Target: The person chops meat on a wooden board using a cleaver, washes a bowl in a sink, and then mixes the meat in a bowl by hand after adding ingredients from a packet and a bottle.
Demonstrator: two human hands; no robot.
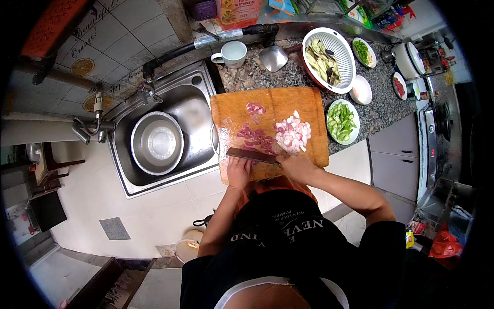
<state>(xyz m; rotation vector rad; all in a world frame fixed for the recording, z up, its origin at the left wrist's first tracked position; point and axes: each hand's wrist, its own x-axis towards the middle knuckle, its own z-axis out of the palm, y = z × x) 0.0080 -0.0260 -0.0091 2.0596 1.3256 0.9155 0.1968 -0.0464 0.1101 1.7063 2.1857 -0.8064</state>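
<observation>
A wooden cutting board [221,110] lies before me, reaching over the sink's right edge. My right hand [297,168] is wrapped round the handle of a kitchen knife [252,155], its blade pointing left across the board's near part. Close against the blade, my left hand [238,173] presses curled fingers onto a piece of raw meat [249,164], mostly hidden by hand and knife. Beyond the blade lie sliced red meat [256,138] and a smaller clump of meat [256,108]. To their right is a heap of pale, fatty meat pieces [294,135].
Left of the board, a metal basin [135,141] stands in the steel sink [198,121]. A mug [231,54] and a spatula [273,58] sit behind. On the right are a colander of sliced vegetables [346,47], a plate of green peppers [341,122] and a white bowl [361,90].
</observation>
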